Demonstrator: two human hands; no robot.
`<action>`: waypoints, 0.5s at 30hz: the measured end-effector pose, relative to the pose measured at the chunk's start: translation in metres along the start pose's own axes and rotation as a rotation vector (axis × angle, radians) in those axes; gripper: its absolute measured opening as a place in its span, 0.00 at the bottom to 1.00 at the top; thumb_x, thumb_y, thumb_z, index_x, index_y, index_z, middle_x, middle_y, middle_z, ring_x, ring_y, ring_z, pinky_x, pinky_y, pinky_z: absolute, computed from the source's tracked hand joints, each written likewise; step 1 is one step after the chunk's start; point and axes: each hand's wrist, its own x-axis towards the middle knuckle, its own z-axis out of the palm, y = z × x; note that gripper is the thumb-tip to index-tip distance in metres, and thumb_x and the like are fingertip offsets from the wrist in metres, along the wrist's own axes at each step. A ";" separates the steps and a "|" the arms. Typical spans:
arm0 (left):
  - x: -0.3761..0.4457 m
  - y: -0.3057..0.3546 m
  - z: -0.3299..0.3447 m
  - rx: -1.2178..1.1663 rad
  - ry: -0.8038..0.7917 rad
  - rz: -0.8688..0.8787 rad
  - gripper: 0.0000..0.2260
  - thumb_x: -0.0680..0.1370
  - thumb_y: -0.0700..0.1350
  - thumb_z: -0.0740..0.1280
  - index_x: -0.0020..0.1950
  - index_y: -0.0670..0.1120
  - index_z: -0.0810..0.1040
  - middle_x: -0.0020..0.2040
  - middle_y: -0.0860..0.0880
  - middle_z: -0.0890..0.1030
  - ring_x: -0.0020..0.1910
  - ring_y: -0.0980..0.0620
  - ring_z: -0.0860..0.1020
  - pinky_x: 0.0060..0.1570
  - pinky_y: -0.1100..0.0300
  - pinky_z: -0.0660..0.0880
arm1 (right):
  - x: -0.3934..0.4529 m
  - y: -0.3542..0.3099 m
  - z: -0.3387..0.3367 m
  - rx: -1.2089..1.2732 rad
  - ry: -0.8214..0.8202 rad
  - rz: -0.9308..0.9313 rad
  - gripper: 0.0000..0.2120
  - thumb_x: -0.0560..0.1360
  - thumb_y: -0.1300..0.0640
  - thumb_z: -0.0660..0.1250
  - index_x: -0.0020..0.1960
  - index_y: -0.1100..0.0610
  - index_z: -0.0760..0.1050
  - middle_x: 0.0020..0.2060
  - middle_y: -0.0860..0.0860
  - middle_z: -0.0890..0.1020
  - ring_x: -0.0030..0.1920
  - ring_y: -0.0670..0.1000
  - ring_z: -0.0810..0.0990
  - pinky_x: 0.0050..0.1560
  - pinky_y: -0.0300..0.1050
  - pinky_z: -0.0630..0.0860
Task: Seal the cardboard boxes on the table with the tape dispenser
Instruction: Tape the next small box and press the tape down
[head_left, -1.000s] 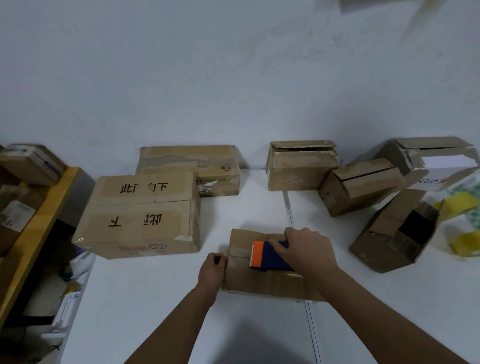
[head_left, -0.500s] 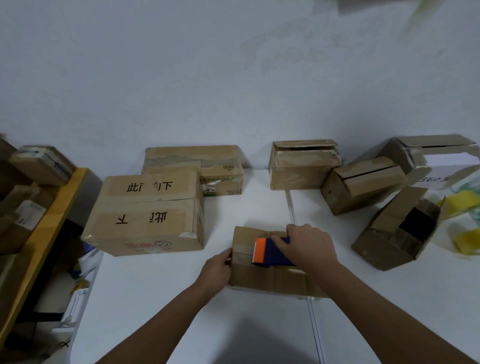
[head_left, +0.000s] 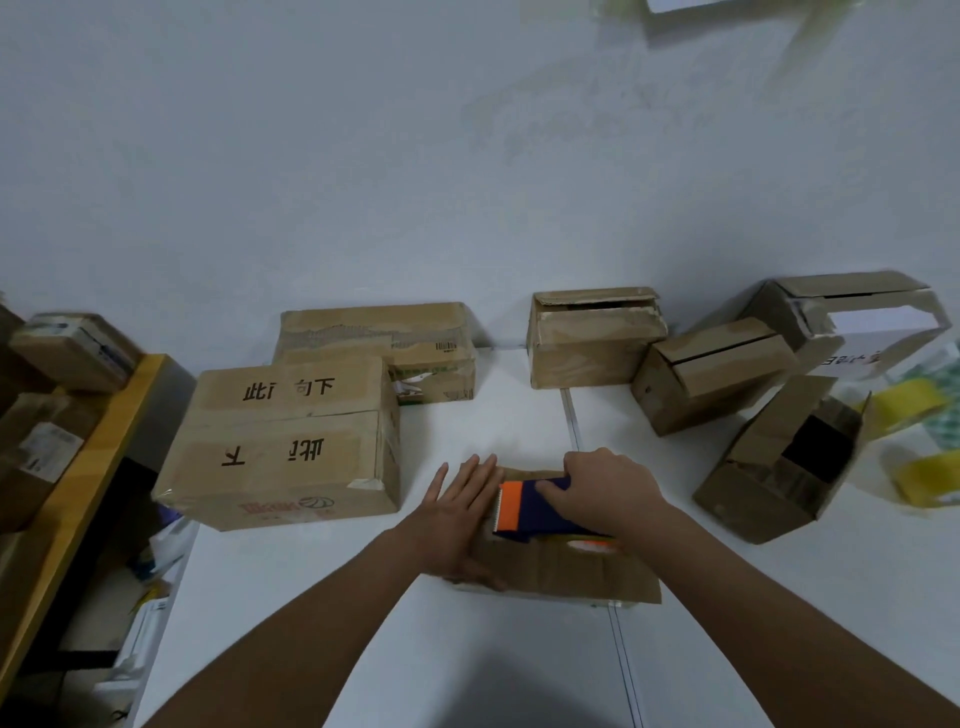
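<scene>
Right hand (head_left: 605, 491) curled round blue-and-orange tape dispenser (head_left: 530, 512), pressing it onto small cardboard box (head_left: 566, 571) at centre of white table (head_left: 519, 665). Left hand (head_left: 457, 512) flat, fingers straight, resting on box's 9 o'clock end. Large printed box (head_left: 291, 447) at 10 o'clock; more boxes (head_left: 592, 340) from 12 to 2 o'clock; yellow tape rolls (head_left: 919, 478) at 3 o'clock.

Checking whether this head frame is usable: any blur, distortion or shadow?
Head view: wide-angle bend curves the table seam; the yellow tape rolls at the right edge smear; a soft dark shadow falls bottom centre; hands, tape dispenser and box stay sharp.
</scene>
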 end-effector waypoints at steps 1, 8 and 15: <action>0.000 -0.002 0.003 0.011 0.012 0.001 0.59 0.66 0.79 0.60 0.78 0.48 0.30 0.78 0.48 0.29 0.75 0.46 0.27 0.74 0.44 0.32 | 0.002 0.002 -0.003 0.015 -0.037 -0.006 0.24 0.76 0.34 0.58 0.54 0.53 0.74 0.42 0.49 0.77 0.43 0.50 0.78 0.42 0.45 0.75; 0.000 -0.005 0.003 0.050 -0.028 -0.010 0.59 0.65 0.81 0.58 0.78 0.48 0.30 0.78 0.49 0.29 0.76 0.46 0.28 0.73 0.45 0.32 | 0.011 0.014 -0.009 0.135 -0.135 -0.032 0.29 0.69 0.27 0.63 0.47 0.53 0.77 0.39 0.49 0.78 0.42 0.50 0.78 0.44 0.47 0.76; 0.002 -0.002 0.001 0.036 -0.053 -0.003 0.60 0.63 0.83 0.55 0.76 0.50 0.26 0.77 0.51 0.27 0.75 0.48 0.26 0.73 0.43 0.33 | 0.001 0.030 -0.007 0.222 -0.120 -0.054 0.27 0.71 0.30 0.64 0.49 0.54 0.77 0.43 0.51 0.79 0.43 0.50 0.78 0.43 0.47 0.76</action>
